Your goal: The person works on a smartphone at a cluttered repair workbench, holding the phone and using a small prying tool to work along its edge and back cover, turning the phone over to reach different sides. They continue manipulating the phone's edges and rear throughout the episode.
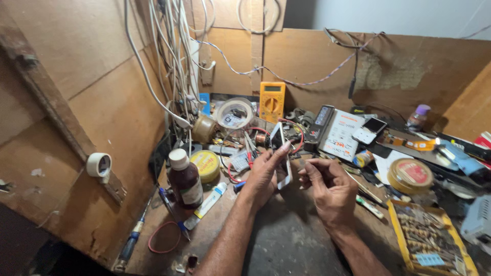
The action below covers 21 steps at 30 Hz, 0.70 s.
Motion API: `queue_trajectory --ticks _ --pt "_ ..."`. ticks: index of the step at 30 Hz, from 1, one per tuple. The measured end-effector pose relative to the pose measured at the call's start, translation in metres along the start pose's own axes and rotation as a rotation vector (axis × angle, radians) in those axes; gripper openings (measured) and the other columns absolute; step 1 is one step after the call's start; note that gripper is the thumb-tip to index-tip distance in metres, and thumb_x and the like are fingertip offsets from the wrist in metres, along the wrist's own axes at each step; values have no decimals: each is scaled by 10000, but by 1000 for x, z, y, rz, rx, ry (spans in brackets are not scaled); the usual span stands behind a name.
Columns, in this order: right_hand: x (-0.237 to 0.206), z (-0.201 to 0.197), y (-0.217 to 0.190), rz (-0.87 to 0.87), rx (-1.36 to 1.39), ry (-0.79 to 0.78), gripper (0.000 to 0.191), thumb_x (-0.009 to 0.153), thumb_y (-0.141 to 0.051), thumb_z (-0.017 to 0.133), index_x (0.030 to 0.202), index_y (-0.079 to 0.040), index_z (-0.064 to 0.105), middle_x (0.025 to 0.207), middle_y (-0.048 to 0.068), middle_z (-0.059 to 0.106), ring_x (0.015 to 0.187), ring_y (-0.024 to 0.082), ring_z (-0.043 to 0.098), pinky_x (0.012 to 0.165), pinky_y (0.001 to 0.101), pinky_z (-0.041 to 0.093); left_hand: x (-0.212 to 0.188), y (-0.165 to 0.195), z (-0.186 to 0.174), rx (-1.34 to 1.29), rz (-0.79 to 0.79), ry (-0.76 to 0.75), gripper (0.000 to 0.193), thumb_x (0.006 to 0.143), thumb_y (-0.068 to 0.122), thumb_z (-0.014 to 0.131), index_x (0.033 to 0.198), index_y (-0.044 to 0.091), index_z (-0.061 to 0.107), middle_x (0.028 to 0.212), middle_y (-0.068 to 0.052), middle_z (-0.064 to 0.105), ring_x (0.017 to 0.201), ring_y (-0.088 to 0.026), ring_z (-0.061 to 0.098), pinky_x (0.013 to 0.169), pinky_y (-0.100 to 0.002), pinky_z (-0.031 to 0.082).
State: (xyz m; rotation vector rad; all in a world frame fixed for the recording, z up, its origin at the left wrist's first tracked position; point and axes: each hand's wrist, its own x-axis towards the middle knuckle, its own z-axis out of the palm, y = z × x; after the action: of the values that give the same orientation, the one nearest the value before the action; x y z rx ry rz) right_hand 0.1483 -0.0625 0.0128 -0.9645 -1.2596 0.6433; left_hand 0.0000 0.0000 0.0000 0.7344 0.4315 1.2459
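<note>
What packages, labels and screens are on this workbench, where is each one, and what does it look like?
Phone: upright in the left hand, slim, white-edged, screen dark.
Multimeter: against the back wall, yellow, small grey screen, round dial.
Brown bottle: left of the hands, white cap, pale label.
Yellow tin: beside the bottle, round, printed lid.
Round tin: right side, yellow rim, red lid label.
White booklet: behind the right hand, red and black print.

Cramped electronics repair workshop: yellow multimeter (272,100), dangling wires (174,56), tape rolls (235,113), cluttered plywood bench (286,240).
</note>
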Motion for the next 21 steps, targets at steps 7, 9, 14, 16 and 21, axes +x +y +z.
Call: queue_trajectory --ticks 7,9,14,16,21 --pt "-3 2 -7 -69 -56 -32 142 986 -108 688 1049 17 710 863 59 752 749 84 686 681 231 560 -2 -3 3 126 24 29 341 902 361 762 1018 69 630 882 -18 667 771 -102 672 696 -283 572" --pt "-4 3 -8 -88 -50 -50 147 990 -109 684 1059 18 709 879 56 751 770 82 696 699 230 569 -4 -2 5 99 29 7 342 906 359 768 998 70 608 851 -19 649 740 -116 664 671 -306 577" --pt "-5 5 -12 -68 -80 -40 141 988 -108 680 1052 14 713 868 51 750 760 88 710 687 238 589 -5 -1 6 132 35 25 348 899 369 770 1006 69 631 863 -7 663 739 -84 662 674 -268 575" --pt "-6 6 -15 -60 -82 -39 140 993 -107 676 1052 13 716 865 48 748 758 88 708 684 239 590 -4 -1 6 157 50 36 356 902 377 780 1001 66 639 862 5 654 734 -70 647 666 -261 563" --pt "-7 6 -18 -94 -100 -43 147 996 -117 668 1062 8 706 853 37 747 750 86 717 671 237 599 -2 -5 4 202 39 73 360 860 395 792 952 75 657 815 4 661 690 -77 627 625 -267 544"
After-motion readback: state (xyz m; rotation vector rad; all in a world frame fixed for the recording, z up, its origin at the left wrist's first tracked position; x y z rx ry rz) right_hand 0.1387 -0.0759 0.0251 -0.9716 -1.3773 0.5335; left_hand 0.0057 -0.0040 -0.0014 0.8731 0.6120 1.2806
